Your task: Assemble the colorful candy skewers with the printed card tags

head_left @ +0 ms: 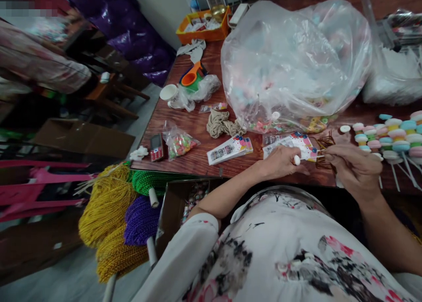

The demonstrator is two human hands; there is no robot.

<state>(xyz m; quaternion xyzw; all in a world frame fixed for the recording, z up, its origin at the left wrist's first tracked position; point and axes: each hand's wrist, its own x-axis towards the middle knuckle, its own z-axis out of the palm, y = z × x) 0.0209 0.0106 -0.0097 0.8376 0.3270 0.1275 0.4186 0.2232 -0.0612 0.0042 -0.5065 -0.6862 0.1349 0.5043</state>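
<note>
My left hand (283, 161) is closed at the table's front edge, its fingers on a white printed card (305, 147) with red and blue shapes. A small round white piece (296, 160) shows at its fingertips; whether it is held or worn I cannot tell. To the right, my right hand (356, 165) is closed in a pinch by the card's right end. What lies between those fingertips is hidden. Thin brown ties (325, 139) lie just behind the fingertips. Another stack of printed cards (230, 150) rests left of my left hand.
A large clear bag (293, 64) of pastel pieces fills the table's back. Pastel stacked pieces on white sticks (395, 137) lie at right. Leftward are a small bag of candy-coloured pieces (180, 143), a phone (156, 147) and tape dispenser (191, 77). Coloured cord bundles (108, 209) stand below; a person's sleeve (42, 60) is beyond.
</note>
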